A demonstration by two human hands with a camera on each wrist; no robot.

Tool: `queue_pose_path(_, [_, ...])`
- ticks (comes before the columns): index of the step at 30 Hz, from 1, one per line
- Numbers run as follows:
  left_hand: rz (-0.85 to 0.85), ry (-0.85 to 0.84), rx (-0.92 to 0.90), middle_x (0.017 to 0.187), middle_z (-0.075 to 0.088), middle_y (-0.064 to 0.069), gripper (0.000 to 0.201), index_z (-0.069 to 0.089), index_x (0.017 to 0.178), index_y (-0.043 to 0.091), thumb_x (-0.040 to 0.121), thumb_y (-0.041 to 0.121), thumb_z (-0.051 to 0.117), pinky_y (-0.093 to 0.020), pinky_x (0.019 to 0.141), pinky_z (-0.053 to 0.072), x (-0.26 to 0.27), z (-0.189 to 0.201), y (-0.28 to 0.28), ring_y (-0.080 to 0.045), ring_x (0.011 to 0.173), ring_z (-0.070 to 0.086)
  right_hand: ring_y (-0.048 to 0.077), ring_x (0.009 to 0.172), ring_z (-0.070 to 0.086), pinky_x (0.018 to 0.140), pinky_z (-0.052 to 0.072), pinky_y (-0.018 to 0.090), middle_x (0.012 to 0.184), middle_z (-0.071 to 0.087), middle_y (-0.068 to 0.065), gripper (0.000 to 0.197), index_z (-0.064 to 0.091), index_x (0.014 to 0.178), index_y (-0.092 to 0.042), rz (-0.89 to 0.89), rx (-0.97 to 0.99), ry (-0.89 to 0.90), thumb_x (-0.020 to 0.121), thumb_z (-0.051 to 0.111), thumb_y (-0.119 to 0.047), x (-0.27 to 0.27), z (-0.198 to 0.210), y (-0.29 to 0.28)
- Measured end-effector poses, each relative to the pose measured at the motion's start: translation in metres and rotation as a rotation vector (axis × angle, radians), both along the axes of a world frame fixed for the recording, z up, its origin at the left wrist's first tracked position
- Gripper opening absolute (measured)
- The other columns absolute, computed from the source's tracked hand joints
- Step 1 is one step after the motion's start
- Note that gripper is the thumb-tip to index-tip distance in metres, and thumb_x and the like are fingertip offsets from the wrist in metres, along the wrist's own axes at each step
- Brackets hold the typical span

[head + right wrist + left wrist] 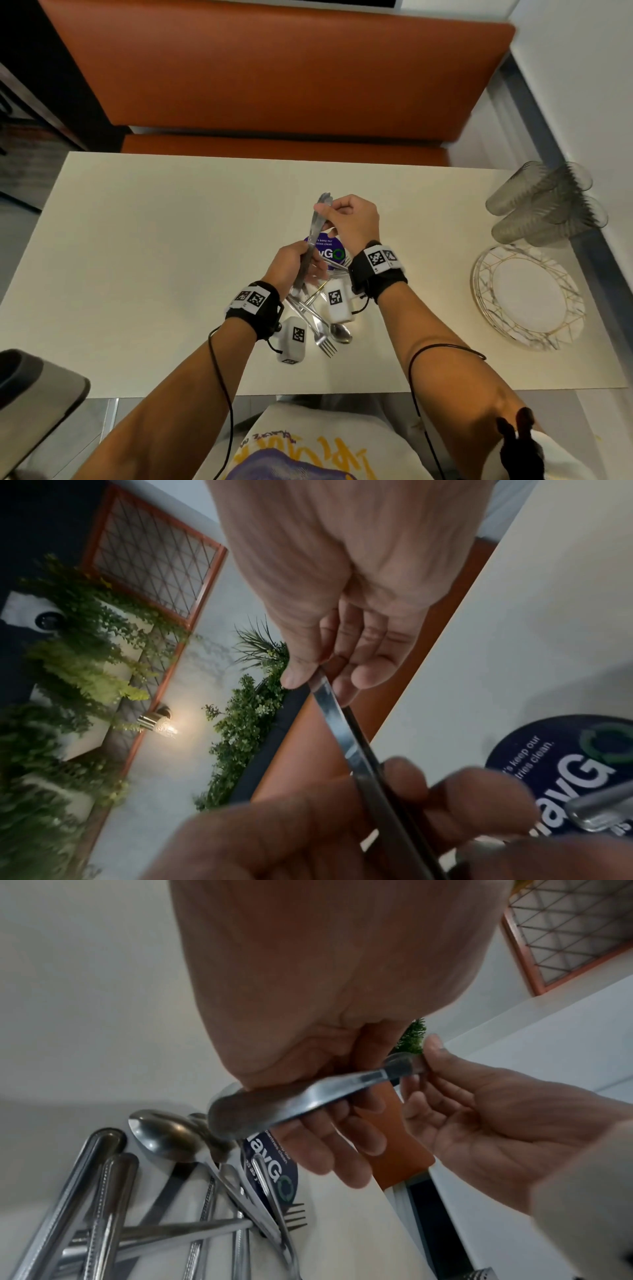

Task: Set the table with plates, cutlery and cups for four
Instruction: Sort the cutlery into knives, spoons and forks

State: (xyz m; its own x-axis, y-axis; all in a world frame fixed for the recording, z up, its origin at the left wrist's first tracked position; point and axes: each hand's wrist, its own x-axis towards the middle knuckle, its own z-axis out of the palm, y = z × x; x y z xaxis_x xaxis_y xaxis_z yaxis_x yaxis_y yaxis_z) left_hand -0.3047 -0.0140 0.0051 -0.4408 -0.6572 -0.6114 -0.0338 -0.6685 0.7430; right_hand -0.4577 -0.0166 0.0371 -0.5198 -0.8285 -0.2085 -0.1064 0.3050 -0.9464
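Note:
Above the middle of the white table I hold a steel knife, possibly two stacked together, nearly upright. My left hand grips its lower part, the handle. My right hand pinches the upper end between thumb and fingers. Below the hands a loose pile of forks, spoons and knives lies on the table. A stack of white plates with gold lines sits at the right edge. Several clear cups lie on their sides behind the plates.
A round purple sticker is on the table under the hands. An orange bench seat runs along the far side. A grey chair back is at my near left. A wall and ledge border the table's right side.

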Motion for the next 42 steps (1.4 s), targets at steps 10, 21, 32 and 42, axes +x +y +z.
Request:
queue_pose_path(10, [-0.041,-0.015,0.042,0.062,0.041,-0.002,0.038,0.06,0.078,0.013,0.104,0.024,0.035,-0.028,0.049,0.026,0.0,-0.006,0.001,-0.017,0.046,0.032,0.015,0.051,0.068,0.057,0.06,0.033,0.072,0.073,0.002,0.031,0.068,0.088,-0.012,-0.009,0.02,0.167,0.08,0.086,-0.036,0.001,-0.004,0.002])
queue_pose_path(21, [-0.087,0.05,0.051,0.06,0.039,-0.006,0.038,0.059,0.074,0.009,0.103,0.02,0.036,-0.028,0.048,0.032,0.004,-0.002,0.0,-0.018,0.044,0.036,0.015,0.062,0.072,0.069,0.065,0.039,0.08,0.075,0.002,0.033,0.067,0.123,-0.014,0.099,-0.002,0.21,0.092,0.074,-0.02,-0.004,-0.003,0.0])
queue_pose_path(32, [-0.073,0.051,0.115,0.056,0.034,-0.002,0.037,0.058,0.07,0.012,0.099,0.021,0.038,-0.022,0.042,0.024,0.009,-0.009,-0.001,-0.013,0.038,0.028,0.015,0.061,0.073,0.077,0.065,0.038,0.075,0.077,-0.002,0.034,0.071,0.127,-0.016,0.205,0.016,0.238,0.093,0.073,-0.021,-0.01,-0.011,-0.003])
queue_pose_path(42, [-0.04,0.005,0.008,0.06,0.044,-0.005,0.043,0.06,0.073,0.012,0.106,0.028,0.036,-0.026,0.043,0.033,0.018,-0.013,-0.004,-0.018,0.044,0.038,0.024,0.063,0.074,0.07,0.065,0.037,0.073,0.075,0.007,0.016,0.072,0.108,-0.009,0.26,0.027,0.144,0.092,0.073,-0.01,-0.009,0.005,-0.015])
